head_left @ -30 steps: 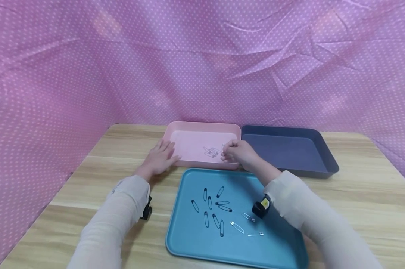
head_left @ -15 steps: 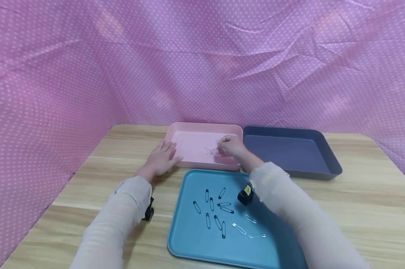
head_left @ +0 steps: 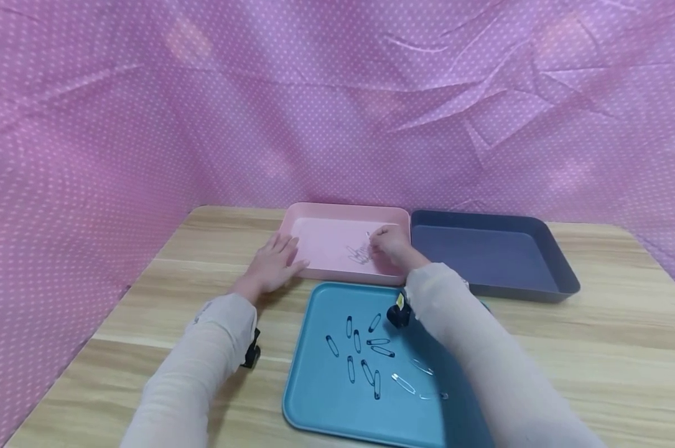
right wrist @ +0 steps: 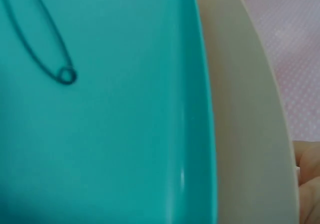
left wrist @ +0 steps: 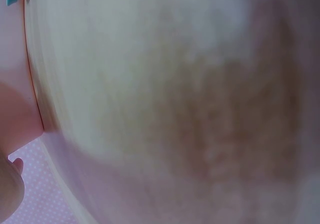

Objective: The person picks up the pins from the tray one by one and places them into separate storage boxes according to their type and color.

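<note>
A spread left hand [head_left: 271,267] touches the pink tray [head_left: 321,238], while the curled right hand [head_left: 392,246] is beside silver safety pins [head_left: 359,254] inside it, any pinch impossible to tell

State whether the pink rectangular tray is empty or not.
Not empty: thin metal pins lie in the pink tray, beside the right hand.
</note>
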Tool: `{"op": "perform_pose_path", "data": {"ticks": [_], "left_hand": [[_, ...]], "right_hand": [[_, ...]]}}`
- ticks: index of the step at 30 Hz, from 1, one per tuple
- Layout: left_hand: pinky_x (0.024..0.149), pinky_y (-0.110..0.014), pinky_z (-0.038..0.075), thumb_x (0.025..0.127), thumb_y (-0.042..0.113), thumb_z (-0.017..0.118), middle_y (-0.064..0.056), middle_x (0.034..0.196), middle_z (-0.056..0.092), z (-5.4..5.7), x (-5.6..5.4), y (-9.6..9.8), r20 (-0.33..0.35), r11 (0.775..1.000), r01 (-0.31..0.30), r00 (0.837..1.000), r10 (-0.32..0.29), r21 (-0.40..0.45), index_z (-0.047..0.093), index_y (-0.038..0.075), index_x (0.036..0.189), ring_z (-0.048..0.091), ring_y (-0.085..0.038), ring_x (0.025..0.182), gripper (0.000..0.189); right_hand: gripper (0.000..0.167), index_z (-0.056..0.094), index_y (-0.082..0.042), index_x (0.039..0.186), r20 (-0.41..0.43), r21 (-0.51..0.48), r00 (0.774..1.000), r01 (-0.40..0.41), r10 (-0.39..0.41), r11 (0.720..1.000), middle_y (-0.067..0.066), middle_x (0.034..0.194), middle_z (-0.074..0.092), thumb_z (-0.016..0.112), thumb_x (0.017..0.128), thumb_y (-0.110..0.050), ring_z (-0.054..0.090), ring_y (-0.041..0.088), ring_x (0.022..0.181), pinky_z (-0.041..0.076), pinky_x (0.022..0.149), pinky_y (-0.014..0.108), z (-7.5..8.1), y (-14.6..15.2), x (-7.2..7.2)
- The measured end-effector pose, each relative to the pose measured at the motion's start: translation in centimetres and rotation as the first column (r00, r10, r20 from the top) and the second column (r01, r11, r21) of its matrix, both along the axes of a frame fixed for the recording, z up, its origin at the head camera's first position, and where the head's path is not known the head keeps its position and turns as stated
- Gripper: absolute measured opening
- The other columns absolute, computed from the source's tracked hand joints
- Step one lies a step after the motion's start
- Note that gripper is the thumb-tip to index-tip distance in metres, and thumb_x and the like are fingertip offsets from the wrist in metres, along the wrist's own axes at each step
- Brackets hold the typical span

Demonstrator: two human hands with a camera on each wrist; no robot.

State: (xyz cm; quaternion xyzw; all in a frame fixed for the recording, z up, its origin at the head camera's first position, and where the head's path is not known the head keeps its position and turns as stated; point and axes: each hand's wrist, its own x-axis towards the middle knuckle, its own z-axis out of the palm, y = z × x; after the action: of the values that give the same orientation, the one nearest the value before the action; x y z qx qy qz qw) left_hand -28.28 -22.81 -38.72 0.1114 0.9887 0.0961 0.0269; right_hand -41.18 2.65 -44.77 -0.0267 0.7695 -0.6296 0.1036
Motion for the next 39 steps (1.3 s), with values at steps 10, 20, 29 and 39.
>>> {"op": "perform_pose_path", "data": {"ticks": [10,20,29,39], "left_hand": [[0.102,-0.045,0.005,0.088,0.053,0.029,-0.01,0.143,0.011,0.2,0.1,0.1,0.009,1.0,-0.013,1.0,0.013,0.001,0.015,0.01,0.139,-0.005,-0.028,0.129,0.068],[0.102,-0.046,0.005,0.088,0.053,0.029,-0.01,0.143,0.01,0.5,0.2,0.3,0.012,1.0,-0.012,1.0,0.012,0.013,0.014,0.009,0.139,-0.004,-0.029,0.129,0.069],[0.101,-0.047,0.005,0.088,0.052,0.028,-0.01,0.143,0.01,0.3,0.2,0.3,0.003,1.0,-0.006,1.0,0.006,0.017,0.014,0.009,0.139,-0.004,-0.029,0.129,0.068],[0.101,-0.047,0.005,0.087,0.055,0.026,-0.011,0.143,0.009,0.2,0.1,0.1,0.014,1.0,-0.015,1.0,0.014,0.009,0.015,0.009,0.139,-0.004,-0.029,0.129,0.071]], "right_hand": [[0.017,0.061,0.011,0.089,0.013,0.305,0.998,0.056,-0.063,0.951,0.013,0.071,0.059,0.051,0.075,0.01,0.048,0.009,0.051,0.038,0.042,0.014,7.6,-0.7,6.2],[0.008,0.059,0.009,0.078,0.037,0.281,0.998,0.047,-0.06,0.959,0.01,0.06,0.058,0.056,0.072,0.007,0.054,0.013,0.048,0.047,0.046,0.023,6.7,-0.5,5.0],[0.014,0.059,0.008,0.088,0.062,0.259,0.998,0.009,-0.026,0.966,0.008,0.065,0.056,0.053,0.078,-0.001,0.052,0.011,0.051,0.045,0.046,0.02,6.2,0.0,5.2],[0.024,0.055,0.007,0.101,0.022,0.191,0.998,-0.054,0.051,0.98,0.018,0.095,0.057,0.049,0.084,-0.009,0.057,0.022,0.078,0.049,0.066,0.026,8.2,1.0,7.3]]}}
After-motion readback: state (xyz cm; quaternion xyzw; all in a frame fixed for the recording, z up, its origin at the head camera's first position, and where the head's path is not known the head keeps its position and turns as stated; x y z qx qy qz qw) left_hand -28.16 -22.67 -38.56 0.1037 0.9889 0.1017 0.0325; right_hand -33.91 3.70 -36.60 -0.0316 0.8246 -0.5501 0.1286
